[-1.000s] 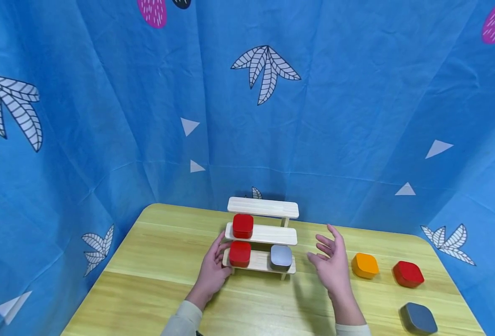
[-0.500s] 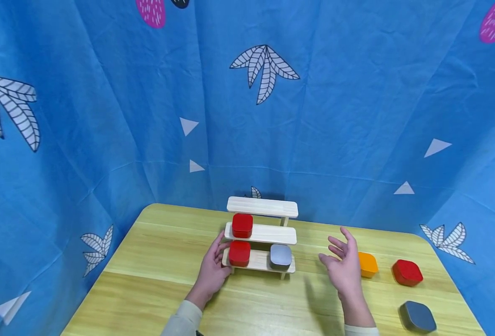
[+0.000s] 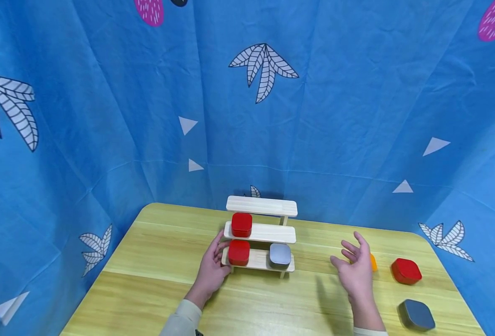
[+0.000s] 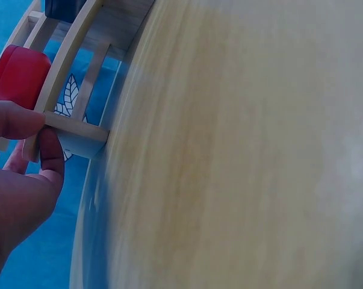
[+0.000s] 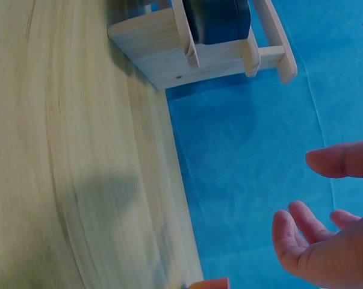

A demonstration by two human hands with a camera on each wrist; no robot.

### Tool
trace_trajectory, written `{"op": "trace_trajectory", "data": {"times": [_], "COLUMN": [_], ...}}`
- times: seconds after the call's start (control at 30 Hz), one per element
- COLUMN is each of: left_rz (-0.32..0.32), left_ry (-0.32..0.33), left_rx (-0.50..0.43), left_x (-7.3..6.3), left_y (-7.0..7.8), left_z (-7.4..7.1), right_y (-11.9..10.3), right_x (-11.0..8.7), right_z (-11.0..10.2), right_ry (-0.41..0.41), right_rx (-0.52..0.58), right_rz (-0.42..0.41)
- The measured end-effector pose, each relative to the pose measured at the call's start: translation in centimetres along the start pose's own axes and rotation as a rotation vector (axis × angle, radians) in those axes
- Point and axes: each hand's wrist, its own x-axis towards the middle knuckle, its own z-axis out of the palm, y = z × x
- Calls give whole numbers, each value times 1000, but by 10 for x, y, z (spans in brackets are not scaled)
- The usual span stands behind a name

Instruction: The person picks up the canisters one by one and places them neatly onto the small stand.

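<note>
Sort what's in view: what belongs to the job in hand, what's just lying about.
Likely in the job:
wooden stand, pinched by the left hand
upper red box, lower red box and grey box on its shelves
orange box, partly behind the empty right hand
loose red box and dark grey box, similarly shaped

Probably just surroundings:
table
blue cloth

Rack (image 3: 272, 232) and table (image 3: 163, 245) look wooden, red boxes (image 3: 239, 252) glossy, curtain (image 3: 335, 116) cloth.

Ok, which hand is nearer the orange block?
Right. The right hand partly hides the orange block in the head view; the left hand is well left of it, gripping the wooden rack.
</note>
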Motion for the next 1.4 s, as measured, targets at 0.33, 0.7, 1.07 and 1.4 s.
{"op": "trace_trajectory", "data": {"times": [0.33, 0.7, 1.07, 1.4], "left_rz": [3, -4, -10, 7], "left_ry": [5, 19, 20, 18], "left_rx": [-3, 17, 23, 33], "left_x": [5, 4, 3, 3], "left_y": [-11, -12, -11, -11], "left_z": [-1, -1, 0, -1], "right_y": [8, 19, 29, 39], "right_x": [2, 5, 10, 14], "right_z": [-12, -20, -26, -30], "right_ry": [34, 60, 88, 158], "right_rx": [-56, -117, -148, -197], "right_rz": [37, 57, 73, 60]}}
